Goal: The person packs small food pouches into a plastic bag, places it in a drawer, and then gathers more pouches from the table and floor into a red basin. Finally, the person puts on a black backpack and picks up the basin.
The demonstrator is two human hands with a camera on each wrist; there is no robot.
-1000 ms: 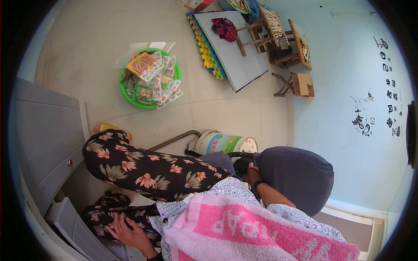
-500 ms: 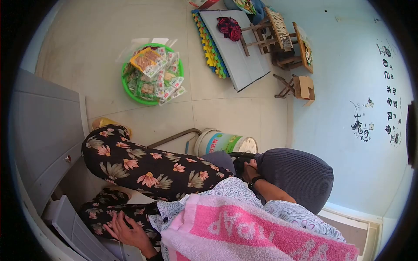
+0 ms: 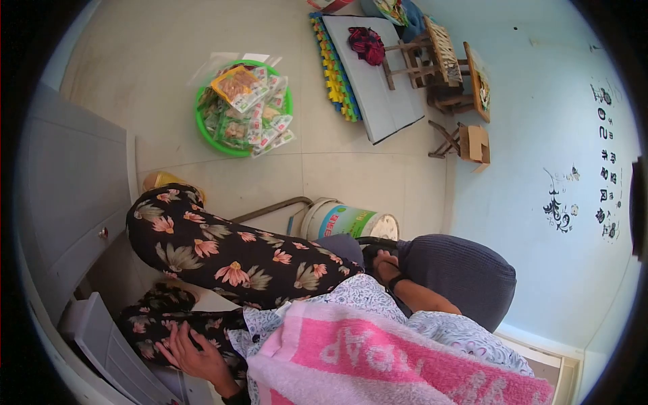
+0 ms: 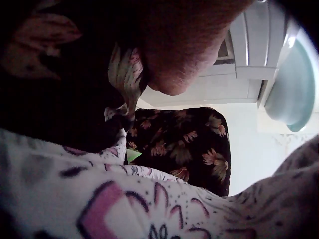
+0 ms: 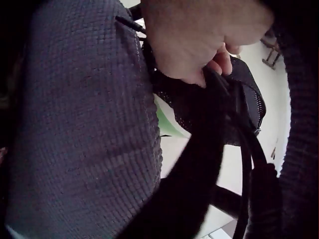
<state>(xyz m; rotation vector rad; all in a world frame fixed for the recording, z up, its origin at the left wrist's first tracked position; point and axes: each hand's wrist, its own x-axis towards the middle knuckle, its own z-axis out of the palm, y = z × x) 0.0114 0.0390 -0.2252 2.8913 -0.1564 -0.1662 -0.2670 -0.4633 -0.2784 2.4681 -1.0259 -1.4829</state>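
Observation:
The left hand lies with extended fingers on the floral trousers over one leg. In the left wrist view only part of that hand shows, against the trousers. Beside a grey ribbed cushion, the right hand is down at a black bag. The right wrist view shows this hand with fingers curled round a dark strap of the black bag, next to the grey cushion.
A green basket of packets stands on the floor. A white bucket lies near the legs. Grey drawers line the left; a grey board, wooden stools and a cardboard box are farther off.
The head view has shifted slightly, so the basket and board appear farther right and higher. The right hand has moved a little at the bag; the left hand stays on the trousers.

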